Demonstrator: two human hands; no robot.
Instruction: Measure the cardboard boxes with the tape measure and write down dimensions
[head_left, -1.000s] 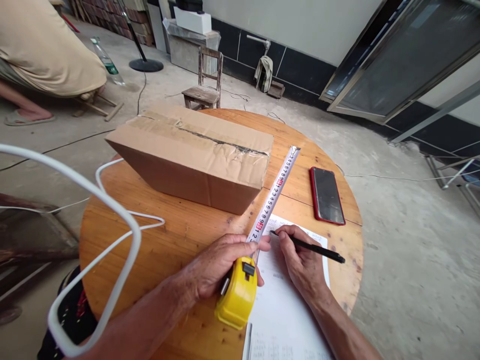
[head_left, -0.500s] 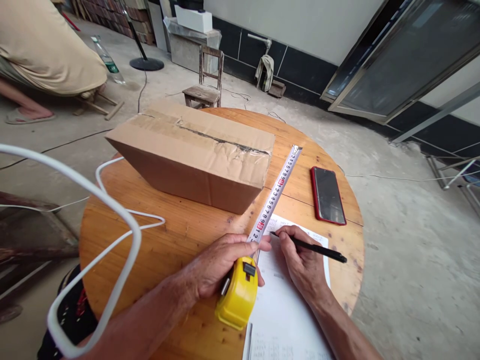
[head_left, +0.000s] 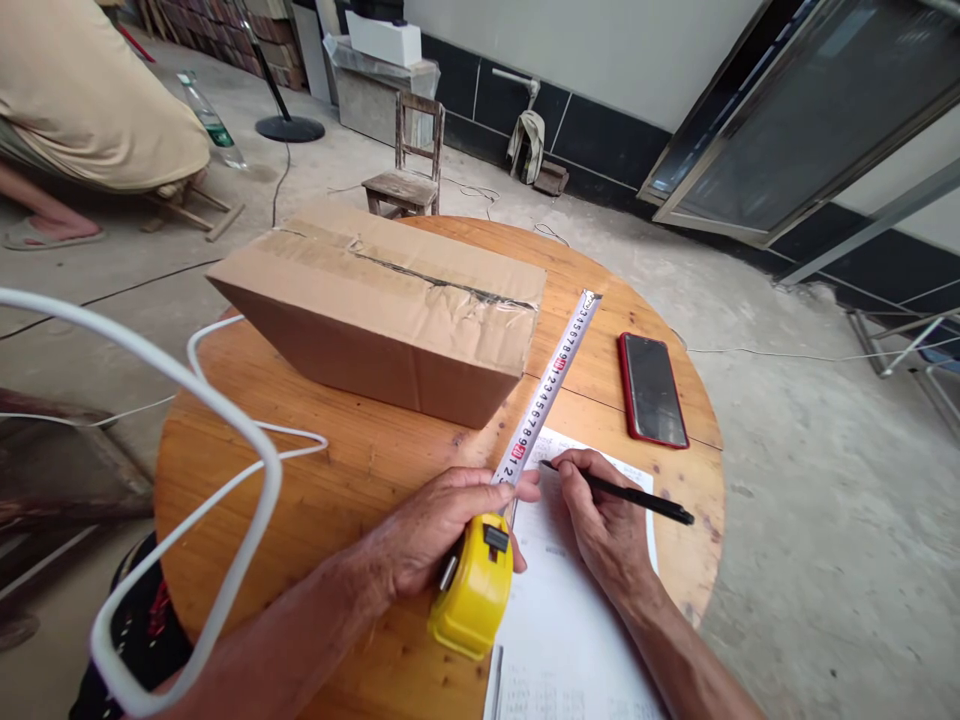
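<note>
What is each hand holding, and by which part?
Left hand: tape measure, by its blade just outside the yellow case. Right hand: pen, near its writing tip.

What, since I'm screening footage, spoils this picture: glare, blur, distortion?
Head view: soft light, with the near side of the cardboard box shaded; clear tape glints on top; most numbers on the measuring blade are legible; writing on the paper isn't; edges look stretched.

Left fingers (head_left: 486, 497) hold a yellow tape measure (head_left: 484, 590), right fingers (head_left: 574, 492) a pen (head_left: 641, 495) over paper (head_left: 559, 625).
</note>
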